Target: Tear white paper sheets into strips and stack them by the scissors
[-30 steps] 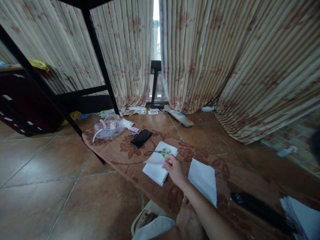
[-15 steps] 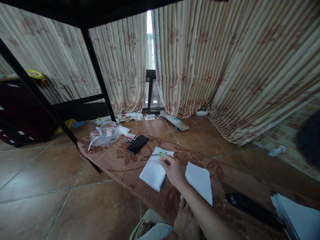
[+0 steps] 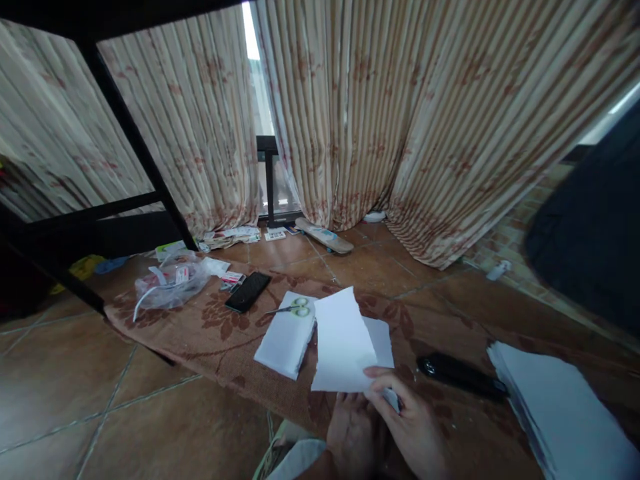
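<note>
My right hand (image 3: 407, 413) pinches a white torn-edged sheet of paper (image 3: 343, 343) by its lower right corner, thumb and fingers closed. The sheet is raised at a tilt over another white paper (image 3: 383, 337) on the cloth. My left hand (image 3: 350, 430) rests back up below the sheet's lower edge, its fingers stretched forward and their tips partly covered by the sheet. Left of the sheet lies a stack of white paper (image 3: 283, 347), with green-handled scissors (image 3: 299, 307) on top.
A brown patterned cloth (image 3: 215, 347) covers the low table. On it are a black phone (image 3: 248, 292), a clear plastic bag (image 3: 187, 280), a black elongated object (image 3: 460, 375) and a larger paper stack (image 3: 565, 400) at right. A skateboard (image 3: 325, 237) stands on the floor beyond.
My right hand has drawn back from the left paper stack towards me and now holds a sheet up. The scissors on the stack show fully. The view has turned slightly right.
</note>
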### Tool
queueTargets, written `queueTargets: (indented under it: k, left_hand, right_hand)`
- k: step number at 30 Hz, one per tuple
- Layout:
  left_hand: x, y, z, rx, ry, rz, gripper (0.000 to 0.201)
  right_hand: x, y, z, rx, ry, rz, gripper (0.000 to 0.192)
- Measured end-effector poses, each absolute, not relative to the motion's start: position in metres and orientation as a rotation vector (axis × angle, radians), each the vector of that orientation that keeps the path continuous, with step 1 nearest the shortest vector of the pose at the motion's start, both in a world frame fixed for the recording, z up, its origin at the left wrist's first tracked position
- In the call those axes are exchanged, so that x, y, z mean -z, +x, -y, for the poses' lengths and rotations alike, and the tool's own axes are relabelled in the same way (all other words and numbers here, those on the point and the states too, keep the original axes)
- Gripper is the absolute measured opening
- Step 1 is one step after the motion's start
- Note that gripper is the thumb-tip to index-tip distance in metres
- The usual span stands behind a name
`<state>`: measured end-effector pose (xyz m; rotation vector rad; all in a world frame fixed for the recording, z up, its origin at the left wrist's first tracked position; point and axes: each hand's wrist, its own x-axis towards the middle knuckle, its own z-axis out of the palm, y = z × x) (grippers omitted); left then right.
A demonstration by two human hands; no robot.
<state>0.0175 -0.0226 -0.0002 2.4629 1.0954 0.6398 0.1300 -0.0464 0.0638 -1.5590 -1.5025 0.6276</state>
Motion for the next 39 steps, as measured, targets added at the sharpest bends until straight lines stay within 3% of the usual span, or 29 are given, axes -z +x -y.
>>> queueTargets:
  k: [5,11,39]
  left_hand:
    - [0.0,0.015,0.023,-0.619,2.424,-1.062,0.038]
    - [-0.006,0.013,0.021,-0.624,2.456,-1.059,0.052]
    - [-0.006,0.015,0.023,-0.642,2.499,-1.045,0.025]
  right_hand:
    - [-0.016,0.16,0.05,-0.738,-1.731,1.474,0.018]
    - [0.004,0.166,0.053,-0.705,-1.687,1.466,0.025]
    - [0.006,0.17,0.049,-0.506,-1.664,1.553,0.024]
